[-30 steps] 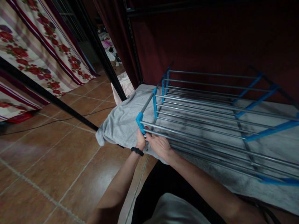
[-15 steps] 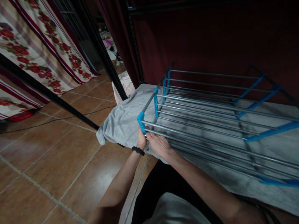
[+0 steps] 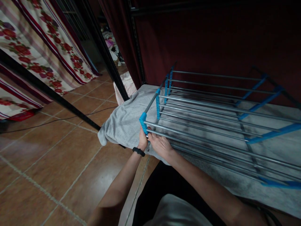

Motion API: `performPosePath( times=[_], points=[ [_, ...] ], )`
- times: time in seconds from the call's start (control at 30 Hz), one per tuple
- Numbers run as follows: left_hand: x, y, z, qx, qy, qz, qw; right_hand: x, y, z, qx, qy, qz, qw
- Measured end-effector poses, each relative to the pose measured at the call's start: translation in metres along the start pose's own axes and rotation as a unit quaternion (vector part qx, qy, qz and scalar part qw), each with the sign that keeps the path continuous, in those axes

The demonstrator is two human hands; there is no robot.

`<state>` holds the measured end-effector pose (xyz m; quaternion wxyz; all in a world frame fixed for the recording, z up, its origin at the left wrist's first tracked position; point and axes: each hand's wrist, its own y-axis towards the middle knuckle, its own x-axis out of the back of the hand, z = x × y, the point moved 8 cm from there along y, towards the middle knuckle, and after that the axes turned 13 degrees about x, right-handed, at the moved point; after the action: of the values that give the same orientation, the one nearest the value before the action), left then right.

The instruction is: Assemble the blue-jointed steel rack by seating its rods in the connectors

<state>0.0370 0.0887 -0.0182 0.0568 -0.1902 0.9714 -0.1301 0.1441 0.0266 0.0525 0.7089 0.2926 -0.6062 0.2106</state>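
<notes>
A rack of silver metal rods with blue plastic brackets (image 3: 158, 106) lies on a surface covered by a grey cloth (image 3: 127, 116). At the rack's near left corner, my left hand (image 3: 143, 139) is closed around the lower end of a blue bracket, a black band on its wrist. My right hand (image 3: 161, 145) is closed right beside it, fingertips at the end of a lower metal rod under the bracket. Both hands partly cover the spot where rod and bracket meet, so how they join there is hidden.
Black metal posts (image 3: 107, 56) stand to the left, one slanting across the tiled floor (image 3: 66, 163). A flowered curtain (image 3: 39, 53) hangs at far left, a dark red one (image 3: 199, 37) behind the rack. A thin cable (image 3: 58, 119) crosses the floor.
The view has shifted very slightly. Both hands stay at the same rack corner, with only a small movement of the right hand's fingers.
</notes>
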Motion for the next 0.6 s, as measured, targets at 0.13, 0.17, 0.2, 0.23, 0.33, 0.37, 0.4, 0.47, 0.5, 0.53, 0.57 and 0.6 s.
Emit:
performPosePath(
  times=[0.13,0.17,0.2,0.23,0.33,0.37,0.4,0.47,0.5,0.53,0.57,0.6],
  points=[
    [-0.002,-0.007,-0.005,0.015,-0.001,0.01,1.0,-0.003,-0.001,0.0,0.003,0.006,0.016,1.0],
    [-0.003,-0.008,-0.004,0.019,0.0,0.012,1.0,-0.004,-0.001,-0.001,0.003,0.01,0.022,1.0],
    [-0.004,-0.008,-0.003,0.021,0.0,0.014,1.0,-0.005,-0.001,-0.002,0.003,0.015,0.029,0.999],
    [-0.005,-0.007,-0.001,0.024,0.0,0.015,1.0,-0.006,-0.001,-0.003,0.002,0.022,0.037,0.999],
    [-0.006,-0.003,0.006,0.029,0.005,0.017,0.999,-0.007,-0.001,-0.005,0.0,0.045,0.061,0.997],
    [-0.005,-0.001,0.009,0.029,0.007,0.016,0.999,-0.007,0.0,-0.005,-0.001,0.047,0.065,0.997],
    [-0.005,0.001,0.01,0.028,0.009,0.016,0.999,-0.006,0.0,-0.005,-0.003,0.046,0.067,0.997],
    [-0.003,0.003,0.011,0.024,0.013,0.015,1.0,-0.004,0.002,-0.006,-0.014,0.038,0.064,0.997],
    [-0.002,0.003,0.011,0.022,0.014,0.015,1.0,-0.004,0.002,-0.006,-0.023,0.033,0.065,0.997],
    [-0.001,0.003,0.01,0.021,0.015,0.016,1.0,-0.004,0.003,-0.007,-0.031,0.028,0.068,0.997],
    [0.0,0.002,0.009,0.021,0.016,0.018,1.0,-0.005,0.003,-0.007,-0.037,0.027,0.072,0.996],
    [0.0,0.001,0.008,0.021,0.016,0.02,0.999,-0.005,0.003,-0.007,-0.038,0.027,0.077,0.996]
  ],
)
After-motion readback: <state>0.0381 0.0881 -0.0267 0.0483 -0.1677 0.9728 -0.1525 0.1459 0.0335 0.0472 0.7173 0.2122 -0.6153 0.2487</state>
